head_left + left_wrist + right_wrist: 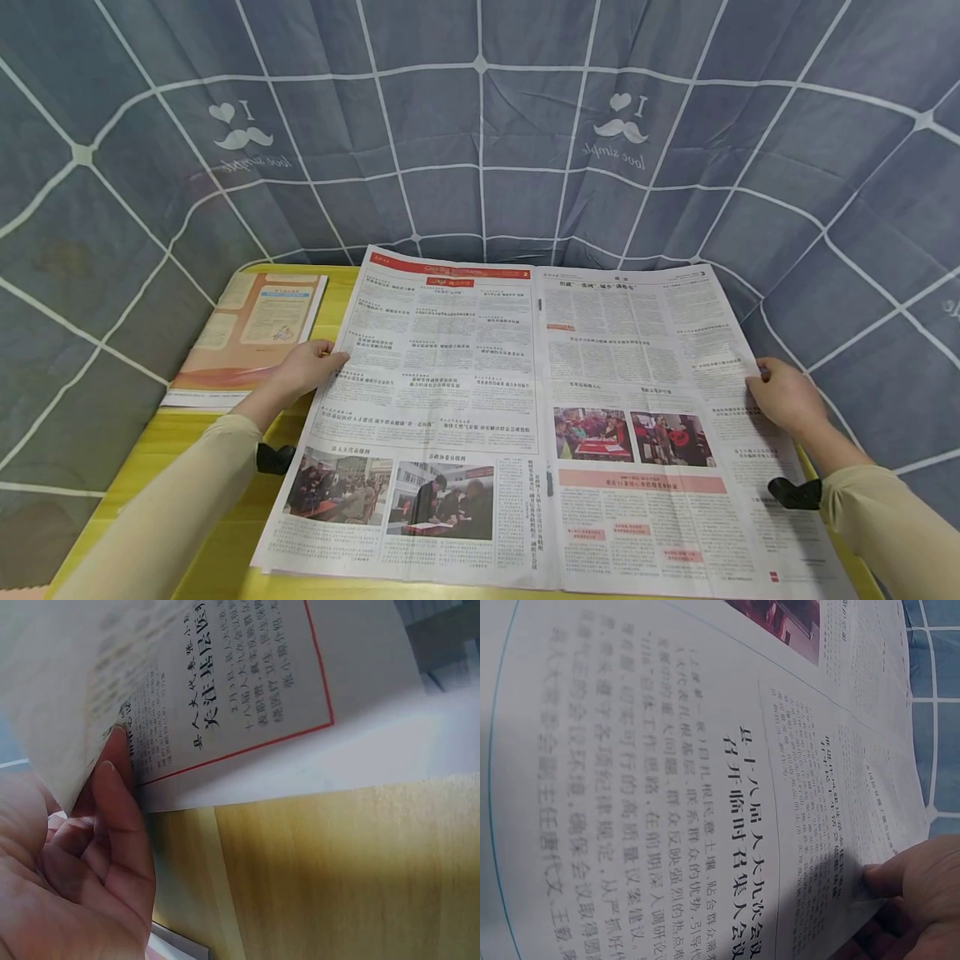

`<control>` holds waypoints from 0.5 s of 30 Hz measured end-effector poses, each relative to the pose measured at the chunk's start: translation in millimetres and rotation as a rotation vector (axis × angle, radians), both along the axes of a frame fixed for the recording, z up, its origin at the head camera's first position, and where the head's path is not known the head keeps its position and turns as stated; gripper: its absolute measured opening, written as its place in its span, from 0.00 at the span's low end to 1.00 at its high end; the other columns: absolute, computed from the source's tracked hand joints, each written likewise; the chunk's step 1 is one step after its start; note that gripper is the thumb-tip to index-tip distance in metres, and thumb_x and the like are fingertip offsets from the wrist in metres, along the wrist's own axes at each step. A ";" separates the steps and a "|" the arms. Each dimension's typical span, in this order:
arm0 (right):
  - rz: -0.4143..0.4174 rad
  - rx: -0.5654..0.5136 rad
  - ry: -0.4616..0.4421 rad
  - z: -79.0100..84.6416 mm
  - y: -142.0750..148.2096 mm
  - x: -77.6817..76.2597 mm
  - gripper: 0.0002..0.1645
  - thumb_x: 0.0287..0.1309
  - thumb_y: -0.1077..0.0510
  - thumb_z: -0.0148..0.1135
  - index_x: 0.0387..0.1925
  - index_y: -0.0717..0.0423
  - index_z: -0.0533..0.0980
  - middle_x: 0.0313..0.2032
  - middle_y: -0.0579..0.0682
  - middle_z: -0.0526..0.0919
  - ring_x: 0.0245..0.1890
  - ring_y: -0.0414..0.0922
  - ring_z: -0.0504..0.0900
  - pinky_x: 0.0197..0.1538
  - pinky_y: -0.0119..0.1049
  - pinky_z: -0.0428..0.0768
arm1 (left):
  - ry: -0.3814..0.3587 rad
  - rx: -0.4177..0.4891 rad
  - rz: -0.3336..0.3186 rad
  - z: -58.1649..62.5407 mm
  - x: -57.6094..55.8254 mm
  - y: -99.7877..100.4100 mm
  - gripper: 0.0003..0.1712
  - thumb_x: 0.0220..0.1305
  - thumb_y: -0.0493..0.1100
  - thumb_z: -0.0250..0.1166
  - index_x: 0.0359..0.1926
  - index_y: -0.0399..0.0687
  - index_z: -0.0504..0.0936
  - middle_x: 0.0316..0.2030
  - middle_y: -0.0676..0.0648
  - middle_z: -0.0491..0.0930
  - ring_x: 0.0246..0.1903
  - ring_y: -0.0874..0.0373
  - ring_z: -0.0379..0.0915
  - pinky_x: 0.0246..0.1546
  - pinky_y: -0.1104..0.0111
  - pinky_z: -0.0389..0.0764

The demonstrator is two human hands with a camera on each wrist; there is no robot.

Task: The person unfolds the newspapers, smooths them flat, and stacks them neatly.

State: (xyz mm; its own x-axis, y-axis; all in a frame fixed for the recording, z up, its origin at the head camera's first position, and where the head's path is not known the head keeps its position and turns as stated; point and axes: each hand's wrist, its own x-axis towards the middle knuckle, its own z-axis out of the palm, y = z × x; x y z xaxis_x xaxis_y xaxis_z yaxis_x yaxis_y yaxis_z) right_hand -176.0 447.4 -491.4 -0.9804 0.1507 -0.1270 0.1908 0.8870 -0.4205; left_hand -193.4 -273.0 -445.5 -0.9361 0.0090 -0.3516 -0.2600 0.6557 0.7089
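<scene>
A newspaper (450,408) lies spread wide on the yellow table, its centre fold running from top to bottom. At its left edge my left hand (311,367) pinches the paper between thumb and fingers. In the left wrist view the left hand (82,862) has a corner of a sheet lifted above the page below. My right hand (787,396) grips the right edge, and the right wrist view shows its thumb on top of the newspaper (705,787) with the fingers underneath, partly hidden.
A stack of orange and cream printed papers (247,333) lies at the table's back left. Wood-grained yellow table surface (135,492) shows along the left. A grey curtain (480,125) with white lines hangs behind and at both sides.
</scene>
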 end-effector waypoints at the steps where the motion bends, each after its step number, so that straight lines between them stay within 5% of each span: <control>1: -0.004 -0.001 -0.003 0.3 -0.4 0.3 0.29 0.75 0.59 0.46 0.64 0.82 0.62 0.52 0.78 0.73 0.42 0.68 0.79 0.38 0.59 0.76 | 0.003 -0.001 -0.005 0.2 0.3 0.0 0.21 0.80 0.48 0.54 0.51 0.30 0.77 0.40 0.37 0.84 0.30 0.53 0.82 0.30 0.63 0.82; 15: -0.019 0.022 0.014 -0.9 -0.9 1.1 0.31 0.70 0.59 0.51 0.64 0.81 0.64 0.50 0.78 0.74 0.41 0.68 0.79 0.39 0.61 0.76 | 0.037 -0.081 -0.012 -0.9 2.0 2.6 0.20 0.80 0.47 0.55 0.49 0.30 0.78 0.38 0.38 0.83 0.28 0.54 0.80 0.29 0.64 0.80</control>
State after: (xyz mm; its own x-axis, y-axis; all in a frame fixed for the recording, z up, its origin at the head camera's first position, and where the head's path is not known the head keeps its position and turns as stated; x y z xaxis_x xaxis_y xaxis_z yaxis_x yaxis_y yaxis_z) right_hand -174.8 446.5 -492.3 -0.9789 0.1722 -0.1099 0.2022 0.8924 -0.4033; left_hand -191.4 -270.4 -446.3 -0.9486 -0.0070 -0.3164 -0.2262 0.7141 0.6625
